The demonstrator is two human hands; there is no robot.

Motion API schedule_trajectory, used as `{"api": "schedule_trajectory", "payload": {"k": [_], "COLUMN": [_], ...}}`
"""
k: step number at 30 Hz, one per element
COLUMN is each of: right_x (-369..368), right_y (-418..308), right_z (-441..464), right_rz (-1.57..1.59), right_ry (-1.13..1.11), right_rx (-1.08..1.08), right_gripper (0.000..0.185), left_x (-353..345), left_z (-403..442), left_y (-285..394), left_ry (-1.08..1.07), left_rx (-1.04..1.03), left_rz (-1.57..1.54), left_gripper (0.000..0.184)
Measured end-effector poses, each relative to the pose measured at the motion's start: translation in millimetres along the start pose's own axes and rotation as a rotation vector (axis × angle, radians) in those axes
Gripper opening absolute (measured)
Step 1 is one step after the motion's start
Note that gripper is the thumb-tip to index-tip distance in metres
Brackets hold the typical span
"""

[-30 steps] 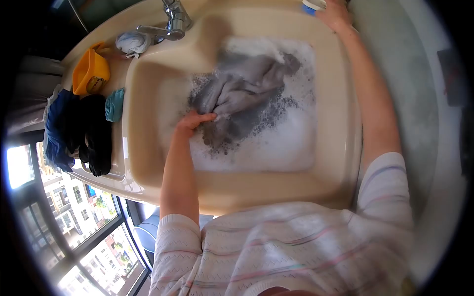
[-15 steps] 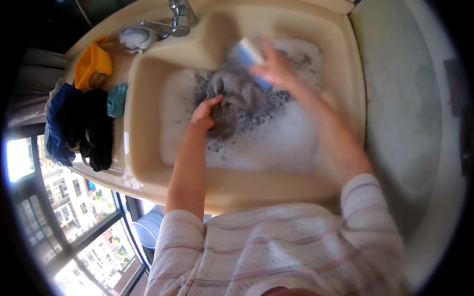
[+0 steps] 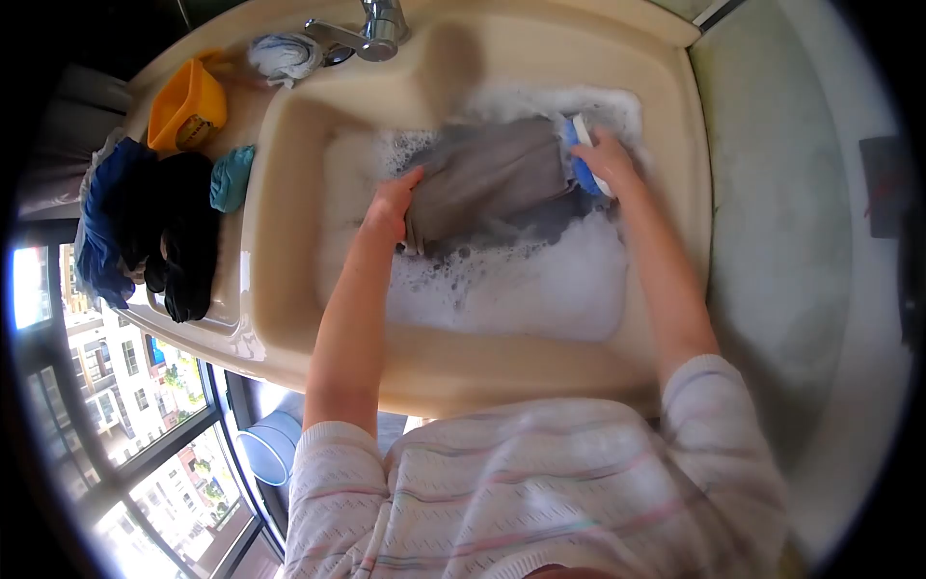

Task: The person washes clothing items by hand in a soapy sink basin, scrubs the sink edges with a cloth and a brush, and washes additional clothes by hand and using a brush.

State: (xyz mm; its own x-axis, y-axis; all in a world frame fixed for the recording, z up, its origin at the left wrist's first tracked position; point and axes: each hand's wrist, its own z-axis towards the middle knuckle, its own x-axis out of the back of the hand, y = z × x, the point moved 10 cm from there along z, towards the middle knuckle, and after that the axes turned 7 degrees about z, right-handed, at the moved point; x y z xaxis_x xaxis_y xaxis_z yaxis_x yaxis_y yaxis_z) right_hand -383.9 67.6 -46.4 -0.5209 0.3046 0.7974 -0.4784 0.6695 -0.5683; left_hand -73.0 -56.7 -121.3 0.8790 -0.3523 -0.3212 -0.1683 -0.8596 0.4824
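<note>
A grey garment (image 3: 492, 179) lies spread in the soapy water of a beige sink (image 3: 289, 222). My left hand (image 3: 391, 205) is closed on its left edge, fingers partly hidden by the cloth. At the garment's right end, my right hand (image 3: 610, 159) grips a blue and white scrub brush (image 3: 584, 164), its blue side turned toward the cloth. White suds (image 3: 521, 299) float along the near side of the garment, with darker bubbles at its edge.
Left of the basin stand a yellow container (image 3: 188, 104), dark clothes (image 3: 183, 232), a teal cloth (image 3: 231, 179) and a pale bundled cloth (image 3: 285, 58). A chrome faucet (image 3: 384, 29) rises at the back. A blue bucket (image 3: 270, 449) is below, near the window.
The garment has gone from bunched up to stretched flat across the water. My right hand, with the brush, has moved right and slightly down; my left hand stays at the left side.
</note>
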Motion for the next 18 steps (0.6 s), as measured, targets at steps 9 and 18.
{"api": "schedule_trajectory", "payload": {"k": [9,18], "right_x": [-113,-31], "right_y": [-135,-34], "right_z": [-88,-4], "right_rz": [0.215,-0.293], "right_ry": [-0.069,-0.488], "right_rx": [0.425,-0.028], "right_gripper": [0.054,0.043], "left_x": [6,11], "left_z": [-6,-27], "left_y": [-6,-6], "left_ry": [0.145,-0.007], "left_rx": [-0.15,-0.039], "left_rz": [-0.095,-0.099], "left_gripper": [0.036,0.033]}}
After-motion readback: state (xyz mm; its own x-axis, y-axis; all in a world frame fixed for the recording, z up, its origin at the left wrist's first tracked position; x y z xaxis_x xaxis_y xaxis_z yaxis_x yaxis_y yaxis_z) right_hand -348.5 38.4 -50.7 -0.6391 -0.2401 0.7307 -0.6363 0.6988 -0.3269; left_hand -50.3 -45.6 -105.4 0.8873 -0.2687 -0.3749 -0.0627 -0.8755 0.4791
